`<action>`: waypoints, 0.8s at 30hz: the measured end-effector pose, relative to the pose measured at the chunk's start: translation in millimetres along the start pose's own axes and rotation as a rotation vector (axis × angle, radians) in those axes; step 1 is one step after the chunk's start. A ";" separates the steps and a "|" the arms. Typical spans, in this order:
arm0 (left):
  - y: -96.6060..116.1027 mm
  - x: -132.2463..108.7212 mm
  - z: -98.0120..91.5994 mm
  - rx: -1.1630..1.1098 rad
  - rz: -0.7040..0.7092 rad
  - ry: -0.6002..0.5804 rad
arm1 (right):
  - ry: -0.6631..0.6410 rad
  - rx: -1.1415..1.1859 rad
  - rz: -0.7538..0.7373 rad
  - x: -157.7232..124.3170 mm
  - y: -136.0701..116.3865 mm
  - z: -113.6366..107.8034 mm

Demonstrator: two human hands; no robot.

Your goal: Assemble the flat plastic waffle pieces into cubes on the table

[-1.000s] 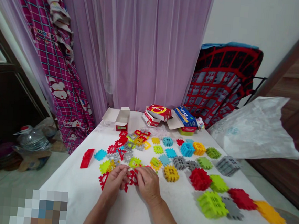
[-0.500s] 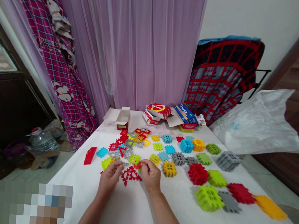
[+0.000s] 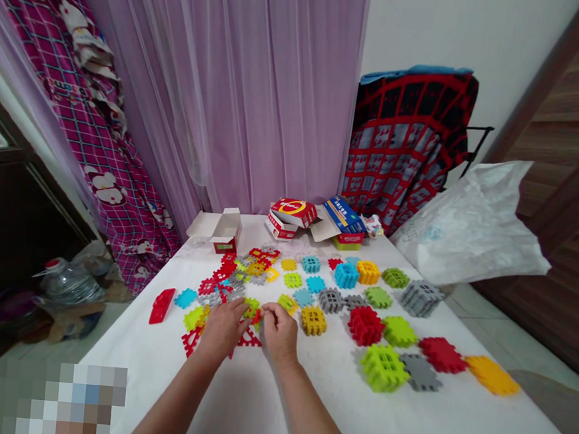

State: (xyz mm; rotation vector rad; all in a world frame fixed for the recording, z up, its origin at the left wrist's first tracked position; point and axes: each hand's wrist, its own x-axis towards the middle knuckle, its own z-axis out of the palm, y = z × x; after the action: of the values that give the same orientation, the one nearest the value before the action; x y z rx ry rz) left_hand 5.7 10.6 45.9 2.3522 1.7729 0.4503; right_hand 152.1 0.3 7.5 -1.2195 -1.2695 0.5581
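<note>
My left hand (image 3: pixel 224 329) is palm down over the near side of a loose pile of toothed plastic building pieces, its fingers stretched out beside a lime green piece (image 3: pixel 252 307). My right hand (image 3: pixel 280 335) is just right of it, with fingers curled and thumb and forefinger pinched together. Whatever is in that pinch is hidden or too small to name. Beneath and beside my left hand lie red lattice pieces (image 3: pixel 190 340), partly covered by it. A yellow-green piece (image 3: pixel 194 317) lies left of the hand.
Sorted stacks cover the table's right side, among them a red stack (image 3: pixel 365 326), a lime stack (image 3: pixel 384 368) and a grey stack (image 3: pixel 421 298). A red plastic part (image 3: pixel 162 306) lies at left. An open carton (image 3: pixel 227 232) and a blue box (image 3: pixel 344 215) stand behind.
My left hand has reached forward and right over the pieces, its pinched fingers now stretched out. My right hand stays curled near the same spot. The view has turned slightly right.
</note>
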 end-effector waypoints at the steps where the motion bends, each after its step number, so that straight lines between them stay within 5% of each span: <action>1: 0.7 0.5 -1.3 -0.053 -0.017 0.015 | -0.001 -0.002 -0.005 0.2 -0.2 0.2; 12: -3.2 -1.3 -13.0 -0.602 -0.305 0.289 | 0.015 -0.051 -0.024 0.1 -0.5 1.6; 18: 5.5 -10.1 0.5 -1.156 -0.509 0.258 | -0.028 -0.046 -0.016 0.1 -7.0 0.1; 24: 15.2 -14.3 7.0 -1.374 -0.564 0.203 | -0.056 0.089 0.075 0.0 -8.7 1.9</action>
State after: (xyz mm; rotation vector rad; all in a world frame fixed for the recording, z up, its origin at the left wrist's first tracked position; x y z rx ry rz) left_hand 18.2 -7.0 41.9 0.8564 1.3088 1.2692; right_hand 147.9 -1.9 15.0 -1.1876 -1.2366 0.7010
